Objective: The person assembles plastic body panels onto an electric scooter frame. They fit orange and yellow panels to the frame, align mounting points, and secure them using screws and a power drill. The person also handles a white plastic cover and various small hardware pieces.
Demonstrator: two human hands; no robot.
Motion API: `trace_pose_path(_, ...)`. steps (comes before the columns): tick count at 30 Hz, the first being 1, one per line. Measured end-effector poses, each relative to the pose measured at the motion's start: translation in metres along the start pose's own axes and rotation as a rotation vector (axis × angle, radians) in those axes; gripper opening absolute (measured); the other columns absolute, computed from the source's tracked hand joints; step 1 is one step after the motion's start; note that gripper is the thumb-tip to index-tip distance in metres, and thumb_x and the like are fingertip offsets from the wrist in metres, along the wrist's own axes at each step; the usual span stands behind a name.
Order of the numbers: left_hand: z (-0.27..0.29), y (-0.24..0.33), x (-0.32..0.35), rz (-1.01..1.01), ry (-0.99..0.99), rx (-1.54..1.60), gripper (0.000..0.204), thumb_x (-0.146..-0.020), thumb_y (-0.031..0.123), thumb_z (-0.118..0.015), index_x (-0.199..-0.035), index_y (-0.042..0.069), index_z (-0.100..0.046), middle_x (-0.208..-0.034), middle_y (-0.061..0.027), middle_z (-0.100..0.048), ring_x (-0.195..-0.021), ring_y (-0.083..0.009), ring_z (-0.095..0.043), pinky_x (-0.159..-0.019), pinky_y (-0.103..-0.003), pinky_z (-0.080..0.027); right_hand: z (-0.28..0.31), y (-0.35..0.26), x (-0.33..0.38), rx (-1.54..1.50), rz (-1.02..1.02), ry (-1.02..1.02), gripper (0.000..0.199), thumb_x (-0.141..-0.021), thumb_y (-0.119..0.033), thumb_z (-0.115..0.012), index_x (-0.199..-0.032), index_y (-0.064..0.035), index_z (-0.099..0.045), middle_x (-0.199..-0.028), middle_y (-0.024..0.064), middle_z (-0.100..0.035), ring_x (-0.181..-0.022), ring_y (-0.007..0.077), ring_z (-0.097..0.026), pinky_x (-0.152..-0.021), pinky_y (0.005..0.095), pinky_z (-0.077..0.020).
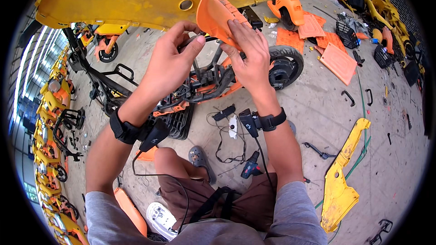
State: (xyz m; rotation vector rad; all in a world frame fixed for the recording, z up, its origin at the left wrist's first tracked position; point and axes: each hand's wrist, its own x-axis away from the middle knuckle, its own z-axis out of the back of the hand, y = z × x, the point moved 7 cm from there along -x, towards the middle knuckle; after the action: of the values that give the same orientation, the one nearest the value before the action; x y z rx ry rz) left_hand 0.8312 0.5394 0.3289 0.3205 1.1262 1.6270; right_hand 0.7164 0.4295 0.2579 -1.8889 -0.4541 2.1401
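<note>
Both hands raised, grip pinching orange panel edge

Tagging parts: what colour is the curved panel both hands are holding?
Orange panel, held by left hand and right hand; head view.

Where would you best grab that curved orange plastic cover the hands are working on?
Probably by the orange cover's lower edge, coming from below, as the left hand and right hand do now. Its thin curved rim lets fingers pinch it, while its upper end sits tucked against the yellow panel.
</note>
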Motion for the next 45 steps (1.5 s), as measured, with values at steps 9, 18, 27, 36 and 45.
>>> trace_pose_path(9,0.004,-0.025,0.014,0.085,-0.019,0.042,0.020,-0.099,0.021,-0.053,-0.111,0.004,-0.054,-0.065,0.0046,-0.044,-0.047,-0.0015,-0.033,-0.041,-0.020,-0.026,-0.003,0.001,0.002,0.002,-0.002,-0.001,0.048,-0.084,-0.032,-0.070,-0.126,-0.0108,-0.062,-0.124,0.0138,-0.063,-0.117,0.0309,-0.057,-0.102,0.0493,-0.0333)
trace_pose_path(18,0.019,-0.124,0.152,0.578,0.059,0.320,0.017,-0.099,0.022,-0.049,-0.096,0.006,-0.053,-0.055,0.0038,-0.037,-0.043,-0.0053,-0.030,-0.040,-0.023,-0.025,-0.007,0.000,0.001,0.032,-0.020,-0.016,0.046,-0.086,-0.031,-0.067,-0.128,-0.0114,-0.061,-0.127,0.0129,-0.061,-0.119,0.0324,-0.055,-0.105,0.0494,-0.0312)
trace_pose_path(27,0.150,-0.146,0.370,0.837,0.422,0.083,0.015,-0.098,0.017,-0.046,-0.091,0.007,-0.054,-0.054,0.0069,-0.037,-0.043,-0.0020,-0.031,-0.038,-0.021,-0.024,-0.001,-0.006,0.008,0.149,0.007,0.001,0.042,-0.088,-0.023,-0.067,-0.127,-0.0063,-0.060,-0.119,0.0107,-0.065,-0.114,0.0295,-0.059,-0.106,0.0483,-0.0303)
trace_pose_path(36,0.046,-0.169,0.452,1.082,0.464,0.543,0.021,-0.100,0.027,-0.047,-0.092,0.008,-0.052,-0.048,0.0012,-0.032,-0.037,-0.0099,-0.030,-0.035,-0.027,-0.026,-0.006,-0.017,0.004,0.162,-0.050,0.031,0.044,-0.083,-0.019,-0.069,-0.125,-0.0084,-0.062,-0.124,0.0122,-0.062,-0.117,0.0293,-0.056,-0.104,0.0484,-0.0325)
trace_pose_path(45,0.010,-0.171,0.385,1.105,0.140,0.375,0.026,-0.100,0.026,-0.050,-0.090,0.003,-0.055,-0.073,-0.0059,-0.053,-0.064,-0.0169,-0.053,-0.057,-0.030,-0.044,0.009,-0.016,0.004,0.152,-0.062,0.103,0.041,-0.079,-0.020,-0.073,-0.118,-0.0098,-0.067,-0.117,0.0095,-0.066,-0.112,0.0270,-0.060,-0.103,0.0467,-0.0350)
